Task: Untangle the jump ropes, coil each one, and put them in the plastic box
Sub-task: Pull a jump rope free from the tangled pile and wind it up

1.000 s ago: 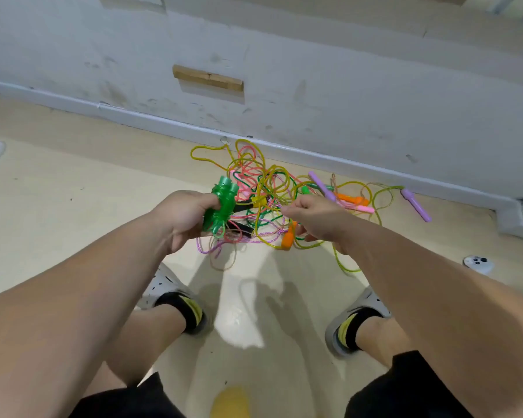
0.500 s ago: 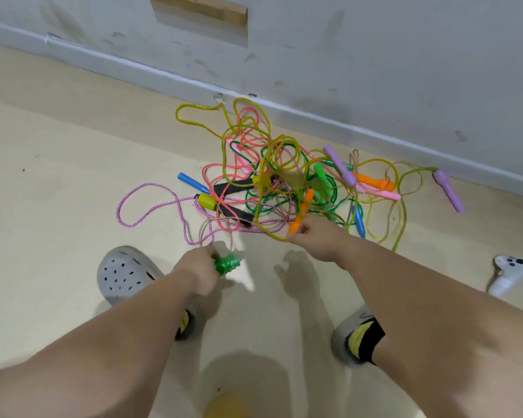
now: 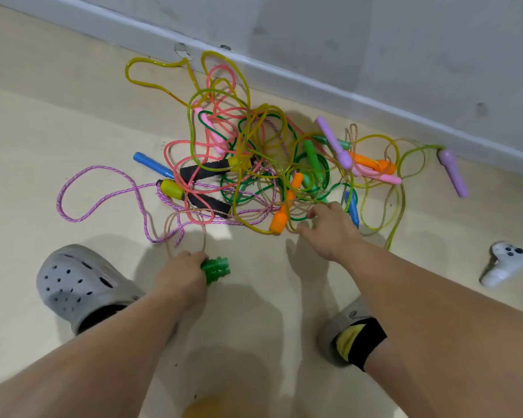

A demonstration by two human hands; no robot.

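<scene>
Nearest: a blurred yellow thing point(image 3: 212, 408) at the bottom edge, can't tell what. Two feet on the pale floor point(image 3: 27, 131): grey clog point(image 3: 79, 285) at left, second clog point(image 3: 338, 327) w/ black-and-yellow sock at right.

Left hand point(image 3: 181, 274) is low between the feet, fingers curled round a green ribbed handle point(image 3: 216, 270). The handle lies approx. left-right, free end poking out to the right. A thin pale cord point(image 3: 204, 236) runs from that hand away into the pile.

Right hand point(image 3: 329, 233) is farther & to the right, at the near edge of the tangle of jump ropes point(image 3: 254, 164). Thumb and forefinger are apart, tips among the cords just beside an orange handle point(image 3: 280, 220); can't tell if a cord is pinched. That handle runs near-far, thick end near.

The tangle lies on the floor between the hands and the wall point(image 3: 405, 40), many colours looped over each other: pink, green, clear yellow. A pink-purple braided rope point(image 3: 103, 203) loops out to the left. Blue handle point(image 3: 153, 165) at left slants far-left to near-right; two black foam grips w/ yellow caps point(image 3: 206, 171) lie just right of it, approx. left-right. A purple handle point(image 3: 453, 171) lies apart at far right, running near-far by the skirting.

White game controller point(image 3: 504, 262) sits on the floor at right, well apart from the ropes.
</scene>
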